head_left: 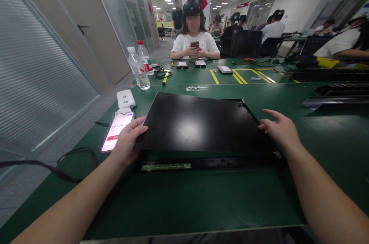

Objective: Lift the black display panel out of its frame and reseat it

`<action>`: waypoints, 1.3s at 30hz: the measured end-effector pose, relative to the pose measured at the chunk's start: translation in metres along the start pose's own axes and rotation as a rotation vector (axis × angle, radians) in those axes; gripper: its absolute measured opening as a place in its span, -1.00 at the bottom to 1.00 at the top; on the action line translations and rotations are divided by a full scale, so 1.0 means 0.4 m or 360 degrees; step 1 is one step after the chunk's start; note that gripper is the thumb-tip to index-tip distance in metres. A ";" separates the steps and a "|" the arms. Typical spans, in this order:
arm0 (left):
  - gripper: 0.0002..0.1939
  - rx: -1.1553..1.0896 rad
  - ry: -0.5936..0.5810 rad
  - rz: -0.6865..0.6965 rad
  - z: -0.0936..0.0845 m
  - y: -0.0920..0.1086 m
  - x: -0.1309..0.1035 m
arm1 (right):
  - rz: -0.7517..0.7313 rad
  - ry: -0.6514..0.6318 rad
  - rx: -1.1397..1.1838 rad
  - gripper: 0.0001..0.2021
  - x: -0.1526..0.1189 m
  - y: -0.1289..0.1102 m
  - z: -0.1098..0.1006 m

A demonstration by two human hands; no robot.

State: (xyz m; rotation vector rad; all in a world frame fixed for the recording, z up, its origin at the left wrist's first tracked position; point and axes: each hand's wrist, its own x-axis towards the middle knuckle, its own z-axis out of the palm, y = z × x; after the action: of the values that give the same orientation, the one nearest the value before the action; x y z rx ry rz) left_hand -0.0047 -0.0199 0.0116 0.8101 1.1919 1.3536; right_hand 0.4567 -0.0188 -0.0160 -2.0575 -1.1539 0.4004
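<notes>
A flat black panel [198, 125], which looks like a display screen panel, is tilted with its left side raised. My left hand [131, 136] is closed on its left edge, thumb on top. Under the panel lies a thin black frame [230, 162], mostly hidden, with a green circuit board strip [166, 166] along its near side. My right hand [278, 128] is at the right edge of the panel and frame, index finger stretched out and fingers apart. Whether its lower fingertips touch the edge I cannot tell.
Left of the panel are a lit phone [118, 130], a white device [126, 99] and two water bottles [138, 69]. Beyond lie hard drives [225, 70] and a black cable [163, 73]. Long dark metal strips [337, 102] lie right. A person [195, 40] sits opposite, holding a phone.
</notes>
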 end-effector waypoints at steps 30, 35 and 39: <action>-0.48 0.0170 -0.0020 0.0021 0.000 -0.015 -0.002 | -0.0158 0.0024 -0.0364 -0.47 -0.012 -0.019 -0.006; -0.49 0.0187 -0.0020 0.0037 -0.003 -0.018 -0.001 | -0.0213 0.0054 -0.0397 -0.50 -0.009 -0.009 -0.004; -0.56 0.0168 0.0008 0.0041 -0.003 -0.022 0.001 | -0.0218 0.0054 -0.0454 -0.50 -0.008 -0.006 -0.001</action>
State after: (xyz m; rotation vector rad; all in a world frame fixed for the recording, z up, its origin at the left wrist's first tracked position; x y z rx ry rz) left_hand -0.0036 -0.0209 0.0029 0.9003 1.2689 1.3228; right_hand 0.4536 -0.0207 -0.0143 -2.1988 -1.3876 0.1395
